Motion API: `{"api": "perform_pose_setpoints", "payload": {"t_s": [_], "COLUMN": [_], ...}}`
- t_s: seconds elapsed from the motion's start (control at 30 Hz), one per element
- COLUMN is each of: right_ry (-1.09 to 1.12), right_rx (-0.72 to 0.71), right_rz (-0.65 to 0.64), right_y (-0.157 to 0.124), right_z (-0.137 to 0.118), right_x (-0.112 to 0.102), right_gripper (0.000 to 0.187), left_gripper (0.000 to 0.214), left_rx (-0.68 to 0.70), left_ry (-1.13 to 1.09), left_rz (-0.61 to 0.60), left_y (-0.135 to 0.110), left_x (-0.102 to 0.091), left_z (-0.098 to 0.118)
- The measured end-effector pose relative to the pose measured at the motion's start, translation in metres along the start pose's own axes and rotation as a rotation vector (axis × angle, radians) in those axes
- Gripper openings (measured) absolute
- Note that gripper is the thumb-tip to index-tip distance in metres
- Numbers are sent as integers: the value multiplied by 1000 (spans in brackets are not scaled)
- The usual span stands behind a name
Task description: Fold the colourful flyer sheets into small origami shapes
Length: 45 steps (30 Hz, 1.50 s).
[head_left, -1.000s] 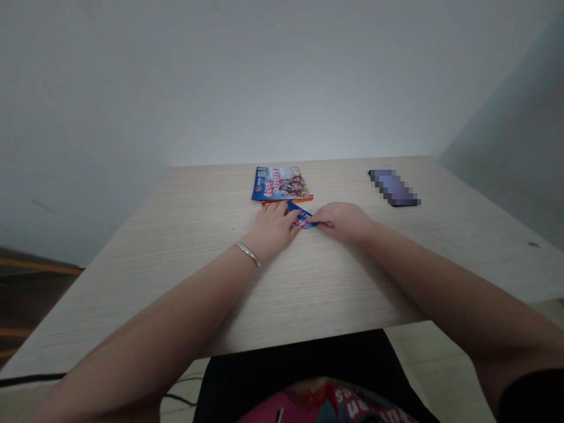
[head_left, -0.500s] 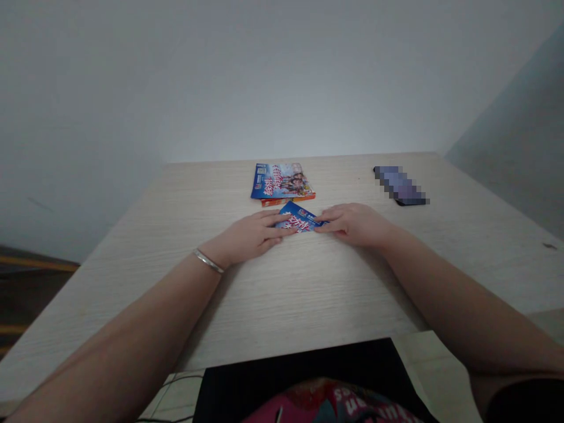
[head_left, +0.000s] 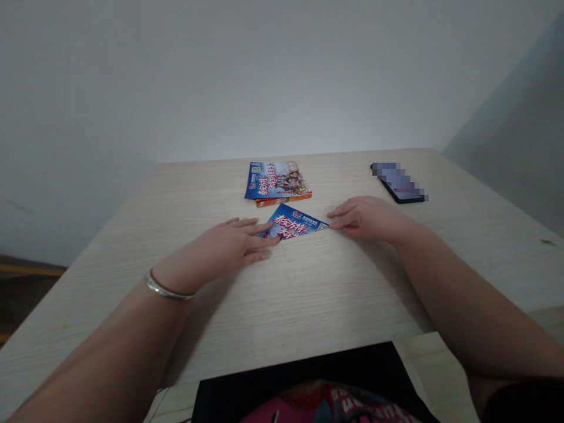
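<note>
A blue flyer folded into a triangle [head_left: 294,223], with red and white lettering and a small QR code at its right corner, lies on the table. My left hand [head_left: 224,244], a silver bangle on its wrist, rests with fingers spread and two fingertips on the flyer's left corner. At the opposite corner is my right hand [head_left: 368,218], fingers stretched out and a fingertip touching the paper's edge. Its thumb is mostly hidden. Just behind the folded piece sits a stack of similar flyers [head_left: 277,180], with orange edges showing underneath.
A dark smartphone [head_left: 399,183] with a blurred-out screen lies at the back right of the pale wooden table [head_left: 282,294]. Beyond the table's far edge stands a wall [head_left: 282,82]. A black flat surface [head_left: 299,364] and patterned cloth are at the near edge.
My hands have moved apart, the left one sliding left and toward me, the right one slightly rightward. More of the folded flyer shows between them. The view has shifted slightly.
</note>
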State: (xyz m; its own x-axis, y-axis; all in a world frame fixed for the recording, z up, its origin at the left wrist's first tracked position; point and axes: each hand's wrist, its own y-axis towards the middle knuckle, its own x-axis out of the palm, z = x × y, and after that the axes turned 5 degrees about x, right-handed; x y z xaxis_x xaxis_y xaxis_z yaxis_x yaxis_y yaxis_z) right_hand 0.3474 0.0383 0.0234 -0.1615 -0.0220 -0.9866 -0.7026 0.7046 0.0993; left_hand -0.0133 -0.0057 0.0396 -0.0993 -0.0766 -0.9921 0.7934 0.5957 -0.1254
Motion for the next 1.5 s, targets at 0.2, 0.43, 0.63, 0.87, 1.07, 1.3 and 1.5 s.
{"api": "perform_pose_setpoints", "payload": {"t_s": [0.2,0.43,0.63,0.87,1.07,1.3,1.5], "right_ry": [25,155,-1,48,102,52,250], "right_rx": [103,205,88,181,209,356,299], "right_rz": [33,266,136,164,192,203,296], "right_y": [-2,25,36,25,27,36,41], "right_z": [-1,-42,-50,-23,-26,-41,-47], "right_x": [-6,19,29,24,26,34,38], "right_gripper": [18,39,33,21,17,67,62], "left_gripper": [34,45,60,43,37,36,29], "left_rx": [30,54,66,-24,-82,-252,-178], "left_ry": [-75,4,-21,7,15,-74,-100], "left_rz": [23,51,26,64,122,400,394], "left_y": [1,7,11,5,10,19,22], "left_x": [-3,3,12,2,-8,15,23], "left_z": [-3,4,6,0,3,6,7]}}
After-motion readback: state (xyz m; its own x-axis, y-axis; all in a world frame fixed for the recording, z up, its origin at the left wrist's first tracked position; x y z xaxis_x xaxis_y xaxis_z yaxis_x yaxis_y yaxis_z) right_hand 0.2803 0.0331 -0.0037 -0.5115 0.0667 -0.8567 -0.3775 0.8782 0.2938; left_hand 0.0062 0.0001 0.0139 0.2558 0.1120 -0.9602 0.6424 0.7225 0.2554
